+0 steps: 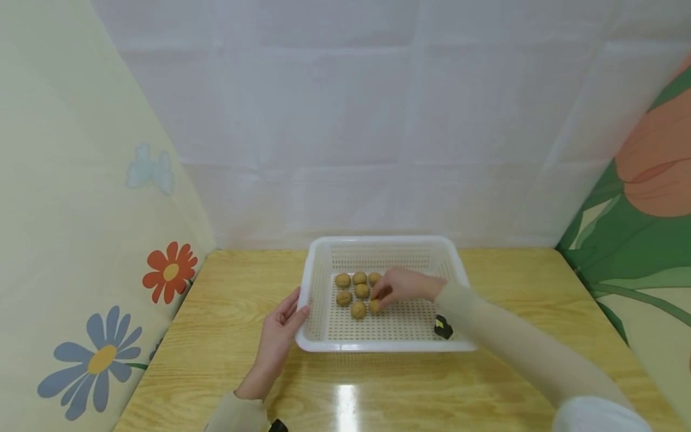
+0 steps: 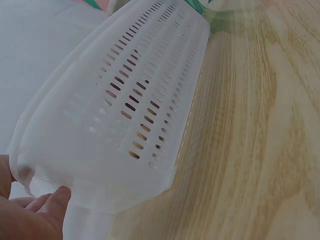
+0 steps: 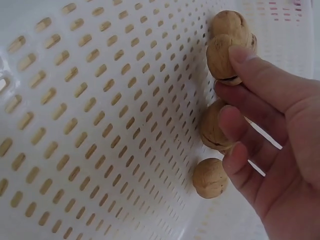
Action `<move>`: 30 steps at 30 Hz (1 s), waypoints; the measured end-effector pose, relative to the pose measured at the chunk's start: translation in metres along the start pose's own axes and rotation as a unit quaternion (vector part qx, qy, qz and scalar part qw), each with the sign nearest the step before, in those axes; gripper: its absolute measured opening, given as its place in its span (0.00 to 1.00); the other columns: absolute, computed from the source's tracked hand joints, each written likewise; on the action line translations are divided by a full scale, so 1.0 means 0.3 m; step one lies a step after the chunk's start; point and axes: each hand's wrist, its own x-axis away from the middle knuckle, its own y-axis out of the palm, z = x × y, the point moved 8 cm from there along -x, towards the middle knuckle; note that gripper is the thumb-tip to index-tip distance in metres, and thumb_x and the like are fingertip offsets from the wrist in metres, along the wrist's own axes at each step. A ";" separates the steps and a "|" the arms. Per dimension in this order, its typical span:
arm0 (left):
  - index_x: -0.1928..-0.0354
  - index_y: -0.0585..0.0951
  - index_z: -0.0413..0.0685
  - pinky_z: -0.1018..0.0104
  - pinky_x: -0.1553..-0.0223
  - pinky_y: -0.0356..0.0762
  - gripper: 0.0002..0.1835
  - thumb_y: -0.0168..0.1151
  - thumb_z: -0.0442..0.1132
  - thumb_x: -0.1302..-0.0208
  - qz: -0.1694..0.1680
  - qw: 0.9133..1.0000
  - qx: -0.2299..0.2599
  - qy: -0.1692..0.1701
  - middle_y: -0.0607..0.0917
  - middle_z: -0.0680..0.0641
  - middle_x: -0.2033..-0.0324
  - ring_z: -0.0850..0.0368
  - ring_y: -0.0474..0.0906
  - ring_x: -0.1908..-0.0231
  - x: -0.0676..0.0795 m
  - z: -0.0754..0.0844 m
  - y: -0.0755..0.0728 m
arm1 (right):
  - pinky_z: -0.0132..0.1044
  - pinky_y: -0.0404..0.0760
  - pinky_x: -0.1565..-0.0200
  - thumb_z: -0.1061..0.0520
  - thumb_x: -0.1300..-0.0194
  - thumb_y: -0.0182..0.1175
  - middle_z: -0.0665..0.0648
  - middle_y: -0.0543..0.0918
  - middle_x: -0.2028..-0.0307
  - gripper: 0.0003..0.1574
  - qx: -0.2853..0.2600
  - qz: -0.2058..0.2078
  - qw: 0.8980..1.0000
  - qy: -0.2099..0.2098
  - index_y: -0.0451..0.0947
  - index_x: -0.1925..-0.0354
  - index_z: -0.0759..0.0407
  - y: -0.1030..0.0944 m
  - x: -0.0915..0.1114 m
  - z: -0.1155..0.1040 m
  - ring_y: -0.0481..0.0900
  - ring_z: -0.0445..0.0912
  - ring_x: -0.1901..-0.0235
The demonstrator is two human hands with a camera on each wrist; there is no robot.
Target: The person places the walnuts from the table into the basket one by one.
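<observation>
A white plastic basket (image 1: pixel 388 347) with slotted walls and floor stands on the table. Several walnuts (image 1: pixel 358 310) lie grouped on its floor, left of its middle. My right hand (image 1: pixel 402 284) reaches in over the right side and pinches one walnut (image 3: pixel 220 59) between thumb and forefinger, its other fingers loosely bent. In the right wrist view, another walnut (image 3: pixel 209 178) lies below those fingers, and more are partly hidden behind the hand. At the basket's left end, my left hand (image 1: pixel 276 333) grips the rim (image 2: pixel 24 112), thumb on top and fingers against the outside wall.
The wood-grained table (image 1: pixel 243 288) extends on both sides of the basket and in front of it. A white cloth (image 1: pixel 345 120) hangs close behind. Painted panels with a red flower (image 1: pixel 170 272) at left and a large tulip (image 1: pixel 658 168) at right flank the table.
</observation>
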 end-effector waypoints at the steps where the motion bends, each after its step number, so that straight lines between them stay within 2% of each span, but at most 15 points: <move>1: 0.23 0.67 0.40 0.65 0.41 0.81 0.30 0.61 0.37 0.23 0.000 1.000 0.000 -0.001 0.73 0.36 0.29 0.41 0.73 0.31 0.000 -0.001 0.000 | 0.30 0.83 0.50 0.50 0.36 0.74 0.42 0.89 0.60 0.16 0.008 -0.001 1.000 0.001 0.89 0.51 0.51 0.005 -0.003 0.004 0.83 0.33 0.61; 5: 0.23 0.67 0.40 0.64 0.41 0.81 0.30 0.61 0.37 0.23 0.001 1.000 0.000 0.000 0.73 0.35 0.29 0.41 0.73 0.31 0.001 0.000 0.000 | 0.31 0.82 0.50 0.48 0.38 0.75 0.40 0.88 0.60 0.17 0.031 -0.001 1.000 0.005 0.89 0.52 0.49 0.021 -0.019 0.021 0.81 0.32 0.61; 9: 0.23 0.67 0.40 0.65 0.41 0.81 0.30 0.61 0.37 0.23 0.002 1.000 -0.002 0.000 0.73 0.35 0.29 0.41 0.73 0.31 0.000 -0.001 0.000 | 0.33 0.83 0.48 0.49 0.37 0.75 0.41 0.88 0.58 0.17 0.032 -0.001 0.999 0.009 0.88 0.50 0.49 0.021 -0.017 0.022 0.82 0.33 0.60; 15: 0.23 0.67 0.39 0.65 0.41 0.81 0.30 0.61 0.36 0.23 0.005 1.000 -0.001 -0.001 0.73 0.35 0.29 0.41 0.73 0.32 0.000 0.001 0.000 | 0.39 0.83 0.43 0.50 0.33 0.71 0.44 0.88 0.53 0.20 -0.003 0.012 0.999 0.032 0.86 0.44 0.52 -0.027 0.029 0.021 0.83 0.37 0.54; 19: 0.23 0.67 0.39 0.66 0.41 0.80 0.30 0.61 0.36 0.23 0.007 1.000 -0.002 -0.005 0.73 0.35 0.29 0.41 0.73 0.31 0.003 0.001 0.002 | 0.39 0.83 0.46 0.51 0.29 0.67 0.49 0.89 0.49 0.19 0.000 0.032 0.999 0.016 0.85 0.43 0.55 -0.097 0.089 -0.007 0.83 0.39 0.54; 23: 0.24 0.67 0.39 0.65 0.41 0.80 0.30 0.61 0.36 0.23 0.010 1.000 -0.003 -0.005 0.73 0.35 0.29 0.42 0.73 0.31 0.002 0.000 0.003 | 0.43 0.86 0.48 0.51 0.25 0.64 0.53 0.89 0.48 0.18 0.037 0.068 0.997 -0.015 0.86 0.44 0.58 -0.177 0.173 -0.048 0.84 0.41 0.55; 26: 0.23 0.67 0.39 0.65 0.41 0.81 0.30 0.61 0.37 0.23 0.010 1.000 -0.005 -0.006 0.73 0.36 0.29 0.42 0.73 0.31 0.002 -0.002 0.001 | 0.45 0.87 0.51 0.51 0.24 0.62 0.53 0.89 0.50 0.17 0.061 0.102 0.993 -0.012 0.86 0.45 0.58 -0.225 0.251 -0.054 0.85 0.43 0.55; 30: 0.24 0.67 0.40 0.65 0.41 0.81 0.30 0.61 0.38 0.23 0.010 1.000 -0.009 -0.005 0.73 0.36 0.29 0.42 0.73 0.31 0.001 -0.002 -0.004 | 0.40 0.85 0.57 0.51 0.23 0.61 0.55 0.88 0.50 0.16 0.058 0.145 0.988 0.019 0.86 0.46 0.58 -0.262 0.362 -0.023 0.84 0.46 0.55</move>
